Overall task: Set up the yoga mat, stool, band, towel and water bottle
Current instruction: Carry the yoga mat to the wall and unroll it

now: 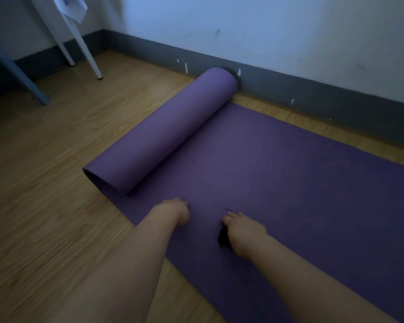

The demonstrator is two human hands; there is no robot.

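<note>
Left hand (176, 212), lower centre, rests on the mat (278, 173) with fingers curled under; whether they pinch anything I cannot tell. Right hand (244, 231) beside it presses down, fingers bent, over a small dark thing (222, 236) I cannot identify. The step looks like unrolling: the roll (163, 134) lies mid-frame, its far end touching the skirting (313, 94). Next push should send it toward upper left, where bare floor (56, 183) is open up to the white legs (86, 54).
</note>
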